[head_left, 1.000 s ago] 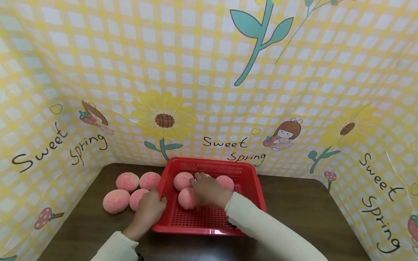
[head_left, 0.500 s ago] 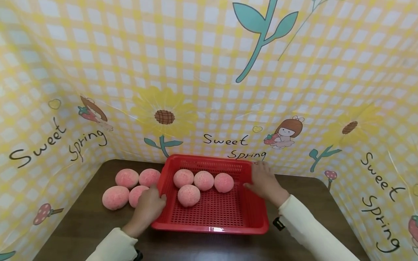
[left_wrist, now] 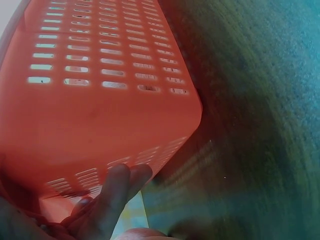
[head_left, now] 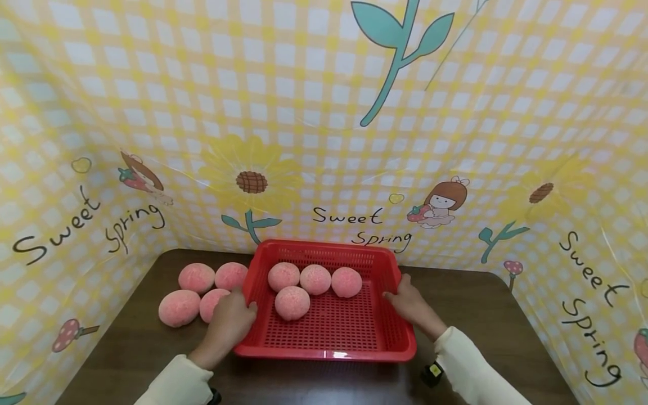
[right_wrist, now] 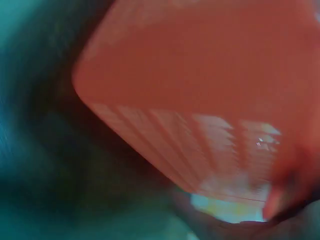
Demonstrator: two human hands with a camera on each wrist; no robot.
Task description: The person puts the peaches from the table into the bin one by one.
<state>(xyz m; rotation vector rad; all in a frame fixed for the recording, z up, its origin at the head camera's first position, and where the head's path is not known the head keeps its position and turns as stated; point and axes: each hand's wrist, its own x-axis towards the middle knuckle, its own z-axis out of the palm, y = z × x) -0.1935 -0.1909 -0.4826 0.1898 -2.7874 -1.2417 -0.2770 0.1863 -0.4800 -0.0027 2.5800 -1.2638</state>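
A red plastic basket (head_left: 324, 355) with slotted walls and a perforated floor stands on the table. Several pink peaches (head_left: 292, 304) lie in its left and back part. My left hand (head_left: 230, 320) grips the left rim, thumb on the inner side; in the left wrist view its fingers (left_wrist: 114, 197) lie along the outer wall under the rim. At the right rim my right hand (head_left: 414, 304) holds on, thumb over the edge and fingers outside. The right wrist view is blurred, showing the basket wall (right_wrist: 200, 65) close up.
Outside the basket, several more peaches (head_left: 179, 308) cluster on the dark wooden table (head_left: 466, 315), right by my left hand. A yellow checked cloth (head_left: 324, 140) with printed flowers surrounds the table's back and sides.
My right hand has left the peaches in the basket, moved right to the rim and closed on it. My left hand has stayed at the left rim.
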